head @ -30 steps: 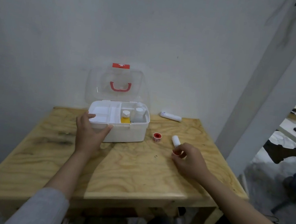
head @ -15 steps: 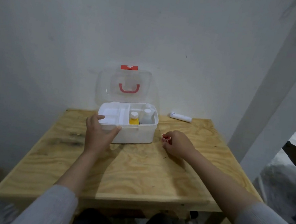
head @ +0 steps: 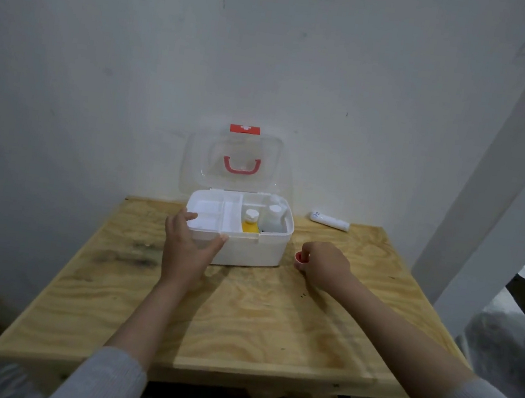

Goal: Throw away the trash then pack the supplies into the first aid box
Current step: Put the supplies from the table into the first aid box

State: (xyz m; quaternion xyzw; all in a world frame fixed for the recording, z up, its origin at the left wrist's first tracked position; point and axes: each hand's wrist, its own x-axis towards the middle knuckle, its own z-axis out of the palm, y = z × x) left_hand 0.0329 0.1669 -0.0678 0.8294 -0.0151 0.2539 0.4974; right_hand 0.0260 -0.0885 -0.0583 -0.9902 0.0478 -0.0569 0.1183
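Observation:
The white first aid box [head: 249,252] stands open at the back of the wooden table [head: 254,324], its clear lid [head: 214,145] with a red handle leaning upright. Inside on the right stand a yellow bottle [head: 250,224] and a white bottle [head: 272,221]; the left tray compartments look empty. My left hand [head: 184,248] grips the box's front left corner, thumb along the front wall and fingers over the rim. My right hand [head: 325,267] is closed beside the box's right end, with a small red tape roll [head: 299,257] at its fingertips. A white tube [head: 330,221] lies by the wall.
The table backs onto a white wall. A white slanted post [head: 509,164] rises just past the table's right edge, with clutter on the floor behind it. My knees are under the front edge.
My right hand has moved left from the table's right side to the red tape roll beside the box; the small white roll that lay there is out of sight. My left hand stayed on the box.

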